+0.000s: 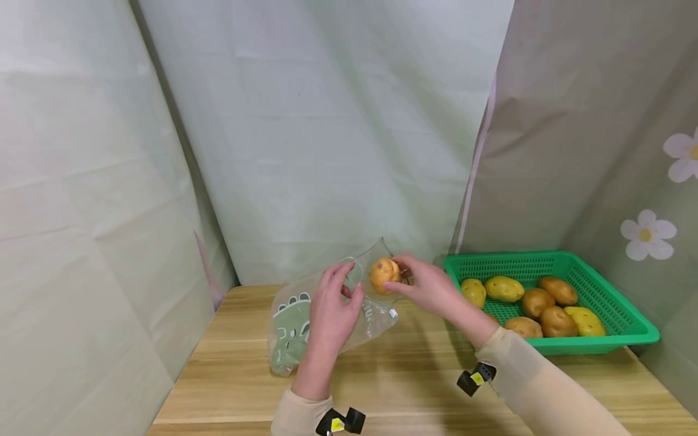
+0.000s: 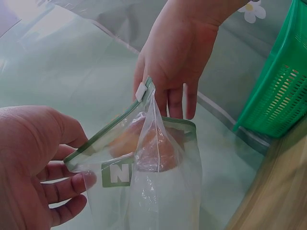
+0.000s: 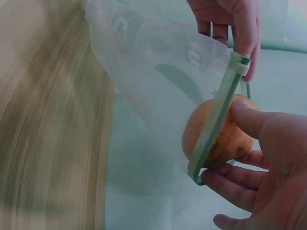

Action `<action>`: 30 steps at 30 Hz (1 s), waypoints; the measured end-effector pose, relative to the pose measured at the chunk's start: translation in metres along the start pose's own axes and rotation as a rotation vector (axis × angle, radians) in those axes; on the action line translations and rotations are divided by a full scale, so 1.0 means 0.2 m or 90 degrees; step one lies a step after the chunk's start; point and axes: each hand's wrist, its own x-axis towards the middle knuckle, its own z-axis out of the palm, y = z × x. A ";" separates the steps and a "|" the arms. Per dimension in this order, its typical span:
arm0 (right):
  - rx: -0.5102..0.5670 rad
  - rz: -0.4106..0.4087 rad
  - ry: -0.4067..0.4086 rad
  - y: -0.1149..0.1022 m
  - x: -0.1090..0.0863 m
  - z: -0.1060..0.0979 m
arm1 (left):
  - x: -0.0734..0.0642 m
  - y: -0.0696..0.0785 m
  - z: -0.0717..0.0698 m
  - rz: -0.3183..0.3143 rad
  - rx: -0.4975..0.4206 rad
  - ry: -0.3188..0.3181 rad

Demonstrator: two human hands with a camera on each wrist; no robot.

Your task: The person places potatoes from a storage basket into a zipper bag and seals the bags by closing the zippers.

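In the right wrist view, the bag rim (image 3: 218, 112) partly hides the potato (image 3: 231, 139).

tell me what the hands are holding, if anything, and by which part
The right hand grips a potato by its end nearest the palm; the left hand holds the clear zip bag by the edge of its open mouth.

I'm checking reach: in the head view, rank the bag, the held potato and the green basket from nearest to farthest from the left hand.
1. Bag: touching the left hand.
2. Held potato: to its right, in the right hand.
3. Green basket: farthest right, past the right hand.
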 end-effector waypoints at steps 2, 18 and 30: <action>-0.003 0.002 -0.007 0.00 0.01 0.01 | 0.00 0.00 0.00 -0.001 -0.001 -0.001; -0.031 0.022 -0.061 -0.04 0.03 0.05 | 0.00 0.01 0.00 -0.003 -0.012 0.009; -0.032 -0.005 -0.013 -0.02 -0.02 0.02 | 0.00 0.01 0.00 0.000 -0.016 0.032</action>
